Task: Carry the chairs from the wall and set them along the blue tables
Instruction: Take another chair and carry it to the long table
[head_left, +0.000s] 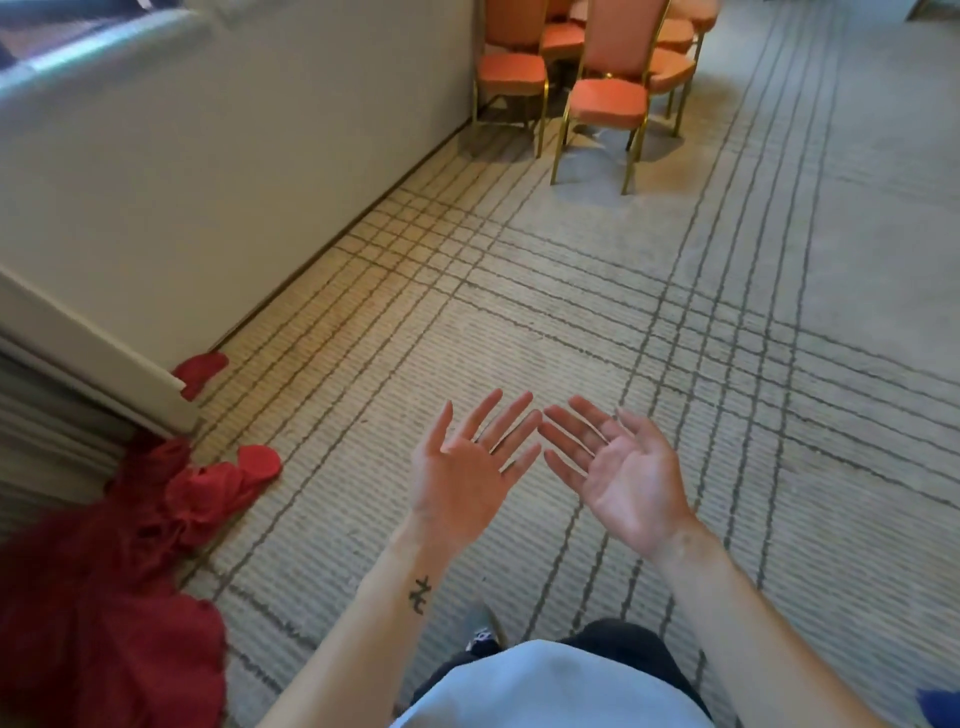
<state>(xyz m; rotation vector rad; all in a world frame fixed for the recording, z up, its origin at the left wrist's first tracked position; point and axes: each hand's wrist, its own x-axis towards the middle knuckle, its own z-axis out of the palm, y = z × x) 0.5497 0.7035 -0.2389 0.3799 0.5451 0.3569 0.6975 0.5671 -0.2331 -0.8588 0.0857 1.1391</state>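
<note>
Two hands are raised over the striped carpet (727, 312), palms up and fingers spread straight, holding nothing. The left hand (462, 467) and right hand (623, 467) sit side by side, fingertips nearly meeting. The chairs (608, 101), orange-cushioned with gold frames, stand well apart from the hands in a tight cluster at the carpet's far edge, just beside the end of the white wall (234, 156). At least five can be counted, but they overlap too much for an exact number. Red cloth (104, 571) lies heaped at the carpet's near-left edge, with one smaller red piece (200, 371) against the wall's base. One small dark tattoo (420, 595) marks the left forearm; it cannot be read.
</note>
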